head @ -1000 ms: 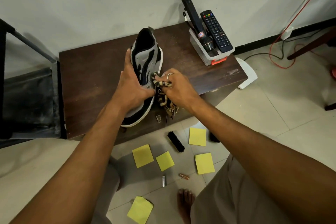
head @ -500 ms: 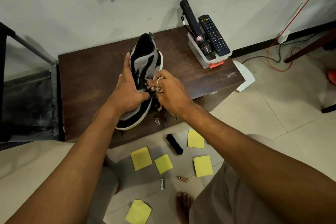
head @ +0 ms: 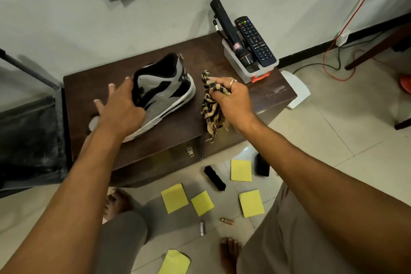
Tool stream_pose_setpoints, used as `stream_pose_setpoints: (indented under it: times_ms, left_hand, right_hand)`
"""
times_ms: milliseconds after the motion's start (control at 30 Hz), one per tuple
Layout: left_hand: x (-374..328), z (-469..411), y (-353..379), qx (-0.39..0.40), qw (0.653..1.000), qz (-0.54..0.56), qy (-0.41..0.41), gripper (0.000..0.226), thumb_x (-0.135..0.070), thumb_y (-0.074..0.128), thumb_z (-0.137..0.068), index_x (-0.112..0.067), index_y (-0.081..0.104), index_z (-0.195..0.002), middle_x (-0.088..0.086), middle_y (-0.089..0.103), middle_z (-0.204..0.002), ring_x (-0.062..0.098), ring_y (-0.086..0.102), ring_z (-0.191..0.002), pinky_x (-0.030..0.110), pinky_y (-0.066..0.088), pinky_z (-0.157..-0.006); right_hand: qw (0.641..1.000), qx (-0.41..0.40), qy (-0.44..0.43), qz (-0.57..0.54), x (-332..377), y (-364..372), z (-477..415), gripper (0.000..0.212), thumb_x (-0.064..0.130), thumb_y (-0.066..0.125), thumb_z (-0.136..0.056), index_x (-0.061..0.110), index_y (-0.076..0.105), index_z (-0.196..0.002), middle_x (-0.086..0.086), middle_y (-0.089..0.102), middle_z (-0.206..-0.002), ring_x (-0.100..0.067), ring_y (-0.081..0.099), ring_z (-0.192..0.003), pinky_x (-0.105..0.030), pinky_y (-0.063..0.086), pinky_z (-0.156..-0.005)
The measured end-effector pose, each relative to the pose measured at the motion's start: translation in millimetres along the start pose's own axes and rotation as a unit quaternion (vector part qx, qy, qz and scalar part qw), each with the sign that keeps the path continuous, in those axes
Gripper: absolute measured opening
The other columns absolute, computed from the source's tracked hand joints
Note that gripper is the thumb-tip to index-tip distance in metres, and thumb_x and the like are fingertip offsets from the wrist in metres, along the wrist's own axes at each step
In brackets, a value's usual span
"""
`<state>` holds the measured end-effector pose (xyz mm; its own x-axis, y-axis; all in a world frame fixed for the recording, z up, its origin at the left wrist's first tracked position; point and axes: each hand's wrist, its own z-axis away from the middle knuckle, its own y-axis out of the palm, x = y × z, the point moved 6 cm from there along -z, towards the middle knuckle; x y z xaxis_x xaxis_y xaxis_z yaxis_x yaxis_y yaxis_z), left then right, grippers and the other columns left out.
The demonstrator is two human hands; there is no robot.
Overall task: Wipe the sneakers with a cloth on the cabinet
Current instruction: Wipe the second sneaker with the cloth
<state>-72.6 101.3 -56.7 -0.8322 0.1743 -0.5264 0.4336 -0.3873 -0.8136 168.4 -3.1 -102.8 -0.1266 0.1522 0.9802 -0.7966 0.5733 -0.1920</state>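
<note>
A grey, black and white sneaker (head: 165, 90) lies tipped on its side on the dark wooden cabinet (head: 178, 128), heel toward the wall. My left hand (head: 120, 110) rests over its front part, fingers spread and straight. My right hand (head: 232, 101) grips a bunched tan-and-black striped cloth (head: 211, 112) just right of the sneaker, apart from it; the cloth's frayed end hangs toward the cabinet's front edge.
A plastic holder (head: 241, 66) with a black torch (head: 229, 33) and a remote (head: 255, 41) stands at the cabinet's back right. On the floor lie a shoe brush (head: 214, 178), several yellow sticky notes (head: 241, 170), two batteries, and my bare feet.
The cloth was on the sneaker's side; my right hand has pulled it away to the right. The sneaker has tipped over toward its side, and my left hand's fingers have spread open.
</note>
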Motion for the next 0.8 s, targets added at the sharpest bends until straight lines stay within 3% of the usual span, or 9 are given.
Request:
stream_pose_setpoints:
  times_ms: [100, 200, 267, 333, 400, 567, 700, 800]
  left_hand:
    - [2, -4, -13, -0.078, 0.997, 0.015, 0.013, 0.065, 0.002, 0.055, -0.087, -0.021, 0.038, -0.145, 0.009, 0.018, -0.168, 0.032, -0.002, -0.157, 0.066, -0.007, -0.121]
    - [-13, -3, -7, -0.058, 0.988, 0.09, 0.11, 0.085, -0.007, 0.06, -0.079, -0.033, 0.026, -0.153, -0.006, 0.016, -0.168, 0.02, -0.001, -0.158, 0.059, -0.012, -0.123]
    - [-23, -5, 5, -0.044, 0.982, 0.106, 0.148, 0.089, -0.033, 0.069, -0.077, -0.042, 0.022, -0.152, -0.009, 0.022, -0.161, 0.015, 0.023, -0.149, 0.064, 0.007, -0.124]
    - [-21, -8, 7, -0.072, 0.979, 0.108, 0.155, 0.088, -0.058, 0.076, -0.072, -0.045, 0.031, -0.147, -0.01, 0.031, -0.147, 0.01, 0.039, -0.134, 0.061, 0.029, -0.118]
    - [-19, -13, 11, -0.102, 0.974, 0.107, 0.169, 0.087, -0.068, 0.076, -0.068, -0.042, 0.039, -0.142, -0.011, 0.036, -0.138, 0.012, 0.048, -0.128, 0.058, 0.038, -0.112]
    - [-14, -14, 15, -0.101, 0.971, 0.103, 0.189, 0.086, -0.065, 0.075, -0.067, -0.04, 0.04, -0.141, -0.013, 0.036, -0.136, 0.016, 0.051, -0.126, 0.056, 0.041, -0.111]
    - [-12, -16, 15, -0.092, 0.973, 0.105, 0.183, 0.088, -0.062, 0.076, -0.066, -0.042, 0.037, -0.143, -0.007, 0.037, -0.14, 0.018, 0.048, -0.129, 0.056, 0.04, -0.112]
    - [-11, -17, 15, -0.096, 0.973, 0.105, 0.18, 0.09, -0.062, 0.077, -0.064, -0.041, 0.037, -0.143, -0.006, 0.038, -0.138, 0.019, 0.048, -0.129, 0.054, 0.041, -0.111]
  right_hand:
    - [1.0, 0.015, -0.015, 0.017, -1, 10, -2, 0.032, 0.003, 0.069, -0.089, 0.022, 0.077, -0.113, 0.008, 0.071, -0.114, -0.008, 0.067, -0.11, -0.037, 0.053, -0.103]
    - [0.998, 0.028, -0.045, 0.027, 9, 23, -4, 0.032, 0.005, 0.069, -0.091, 0.017, 0.074, -0.12, 0.004, 0.07, -0.118, -0.006, 0.064, -0.112, -0.026, 0.051, -0.102]
    - [0.997, 0.022, -0.067, 0.021, 18, 30, -5, 0.032, 0.006, 0.069, -0.092, 0.016, 0.073, -0.122, 0.002, 0.069, -0.12, -0.006, 0.063, -0.113, -0.021, 0.05, -0.1]
    - [0.995, 0.023, -0.094, 0.014, 30, 41, -2, 0.033, 0.006, 0.068, -0.092, 0.015, 0.072, -0.124, 0.0, 0.067, -0.12, -0.008, 0.063, -0.114, -0.027, 0.052, -0.101]
    - [0.995, 0.022, -0.098, 0.023, 30, 45, -1, 0.033, 0.006, 0.068, -0.091, 0.014, 0.073, -0.123, 0.0, 0.066, -0.118, -0.008, 0.064, -0.112, -0.031, 0.053, -0.101]
    - [0.994, 0.015, -0.076, 0.073, 19, 38, 2, 0.031, 0.006, 0.069, -0.087, 0.014, 0.076, -0.116, 0.003, 0.067, -0.11, -0.004, 0.064, -0.103, -0.026, 0.054, -0.096]
    - [0.992, 0.005, -0.126, 0.024, 33, 42, 18, 0.029, 0.002, 0.07, -0.087, 0.01, 0.076, -0.114, 0.0, 0.067, -0.112, -0.005, 0.064, -0.105, -0.015, 0.05, -0.093]
    - [0.991, 0.006, -0.129, 0.03, 26, 43, 20, 0.028, 0.0, 0.072, -0.085, 0.01, 0.077, -0.111, 0.001, 0.066, -0.112, -0.007, 0.065, -0.104, -0.021, 0.053, -0.095]
